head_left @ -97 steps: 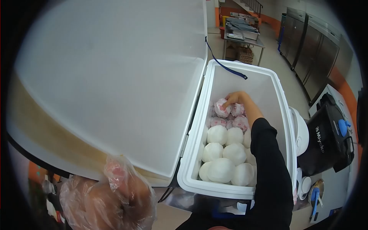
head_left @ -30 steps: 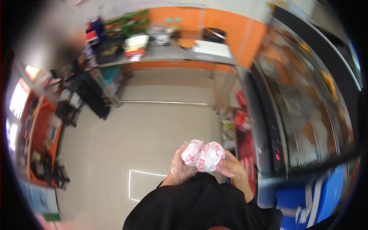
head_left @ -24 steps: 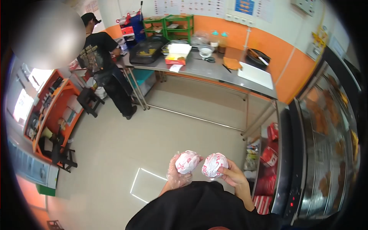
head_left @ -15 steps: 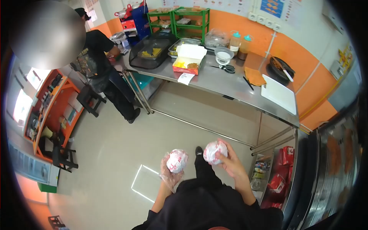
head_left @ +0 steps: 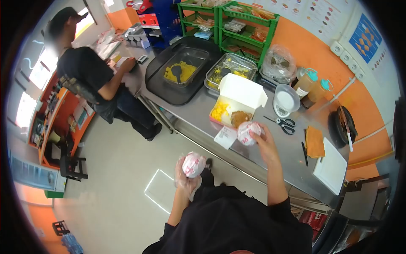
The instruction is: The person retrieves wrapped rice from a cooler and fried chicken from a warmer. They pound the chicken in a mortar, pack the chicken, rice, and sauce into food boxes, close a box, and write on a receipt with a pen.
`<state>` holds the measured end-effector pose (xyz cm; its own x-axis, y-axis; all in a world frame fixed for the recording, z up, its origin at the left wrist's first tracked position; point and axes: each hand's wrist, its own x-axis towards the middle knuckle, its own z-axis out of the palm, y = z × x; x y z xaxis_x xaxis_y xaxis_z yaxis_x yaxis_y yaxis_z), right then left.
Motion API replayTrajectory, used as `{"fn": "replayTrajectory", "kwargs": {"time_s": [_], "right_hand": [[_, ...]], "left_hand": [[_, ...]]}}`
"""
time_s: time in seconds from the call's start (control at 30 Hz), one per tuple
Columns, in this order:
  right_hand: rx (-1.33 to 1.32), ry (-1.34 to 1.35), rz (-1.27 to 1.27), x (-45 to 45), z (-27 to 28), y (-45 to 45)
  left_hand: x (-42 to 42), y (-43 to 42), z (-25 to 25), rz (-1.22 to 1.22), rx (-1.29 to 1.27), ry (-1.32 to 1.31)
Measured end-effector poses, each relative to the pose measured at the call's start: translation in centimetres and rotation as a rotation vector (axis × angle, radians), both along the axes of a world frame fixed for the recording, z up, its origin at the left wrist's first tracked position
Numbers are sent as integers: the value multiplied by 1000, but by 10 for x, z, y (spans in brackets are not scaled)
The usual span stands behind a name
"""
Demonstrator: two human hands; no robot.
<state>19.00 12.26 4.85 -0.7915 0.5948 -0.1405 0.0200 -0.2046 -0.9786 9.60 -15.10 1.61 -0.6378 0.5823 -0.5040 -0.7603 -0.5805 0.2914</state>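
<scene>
My left hand (head_left: 186, 178), in a clear plastic glove, holds a paper-wrapped ball (head_left: 194, 164) with red print above the floor. My bare right hand (head_left: 264, 142) grips a second wrapped ball (head_left: 248, 133) at the front edge of the steel table. Just behind that ball stands an open food box (head_left: 243, 93) with yellow pieces and a brown piece of food in it. A white paper slip (head_left: 225, 137) hangs over the table edge, left of my right hand.
On the steel table (head_left: 270, 161) are trays of yellow food (head_left: 179, 72), a scale (head_left: 284, 101), scissors (head_left: 286, 123), sauce bottles (head_left: 305, 82), an orange cloth (head_left: 314, 142), a white board (head_left: 332, 167) and green racks (head_left: 245, 31). A co-worker (head_left: 86, 72) stands at the table's left.
The table and food box are nearer now. My right hand has moved forward and up with its wrapped ball to the table edge, while my left hand still holds the other ball low.
</scene>
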Motion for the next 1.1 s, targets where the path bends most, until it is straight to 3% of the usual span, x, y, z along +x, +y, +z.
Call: {"fn": "replayTrajectory", "kwargs": {"time_s": [0.03,0.13,0.2,0.23,0.3,0.4,0.47,0.5,0.57,0.63,0.7,0.77,0.8,0.87,0.9,0.93,0.97,1.0,1.03,1.1], "right_hand": [[-5,-6,-11,-25,-1,12],[67,-109,16,-93,-14,33],[422,-267,199,-132,-60,57],[424,-285,193,-139,-60,57],[875,-642,340,-145,-59,47],[978,-708,363,-142,-52,52],[1047,-669,344,-137,-52,50],[1076,-620,278,-138,-48,45],[1099,-578,207,-131,-43,42],[1052,-374,31,-118,-42,39],[958,-420,-93,-100,-34,33],[866,-464,-219,-81,-40,27],[839,-502,-280,-72,-50,25],[805,-538,-345,-65,-57,22],[655,-523,-407,-67,-56,17],[506,-503,-466,-67,-56,15],[796,-430,-492,-65,-75,20],[791,-425,-498,-64,-77,21],[732,-430,-482,-63,-78,21],[668,-429,-477,-62,-79,20]], "left_hand": [[-25,16,-8,92,-246,-8],[-102,58,-30,-3,-238,1],[-144,93,-22,-20,-275,-8],[-158,108,-18,-5,-323,-17],[-184,130,-20,-10,-355,10],[-208,145,-50,-92,-348,30],[-215,153,-81,-206,-486,312],[-217,157,-75,-220,-488,309],[-218,164,-63,-370,-1217,905],[-221,164,-72,-344,-1180,934],[-220,166,-58,-322,-1143,971],[-213,167,-14,-540,-1591,1177],[-205,168,-1,-551,-1589,1185],[-184,170,20,-328,-1510,1432],[-178,173,27,-305,-1188,1632],[-170,181,24,-305,-1188,1639],[-162,192,19,-400,-1076,1890],[-155,204,18,-499,-940,2136],[-149,215,23,-502,-938,2147],[-142,238,40,-962,-1142,2378]]}}
